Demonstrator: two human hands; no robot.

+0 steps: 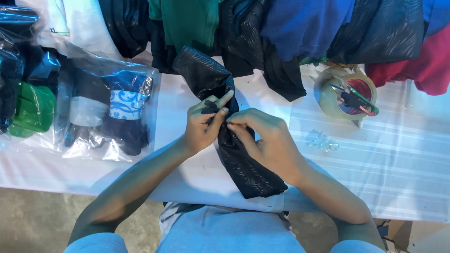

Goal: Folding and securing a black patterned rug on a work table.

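Surface: a table under a white cloth, with faint stripes right of the tape roll.
Landmark: a roll of clear tape lying flat, small cutters resting across it.
Just below-left of the roll: a crumpled scrap of clear plastic.
Behind the roll: a row of folded garments, black, green, blue and red.
Far left of the roll: clear bags of clothing.

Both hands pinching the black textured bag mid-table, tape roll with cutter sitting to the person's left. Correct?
Not quite: in the head view the tape roll lies to the person's right. Left hand and right hand do both pinch the black textured bag.
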